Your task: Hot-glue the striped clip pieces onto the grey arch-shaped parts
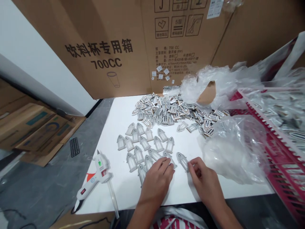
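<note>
My right hand (pixel 205 176) pinches the edge of an arched grey piece (pixel 182 161) with a slotted, window-like middle, at the front of the white table. To its left, my left hand (pixel 158 175) has its fingers curled down on another arched grey piece (pixel 168 156), partly covering it. Around and beyond that hand several similar pieces (pixel 138 155) lie spread out flat, pointed ends away from me. Farther back is a big heap of these pieces (pixel 164 109), some showing brown-edged sides.
A white glue gun (pixel 96 178) with a glue stick lies at the table's left edge. On the right are a crumpled clear plastic bag (pixel 234 149) and a pink basket (pixel 276 159) of grey pieces. A large cardboard box (pixel 114 25) stands behind the white table (pixel 124 194).
</note>
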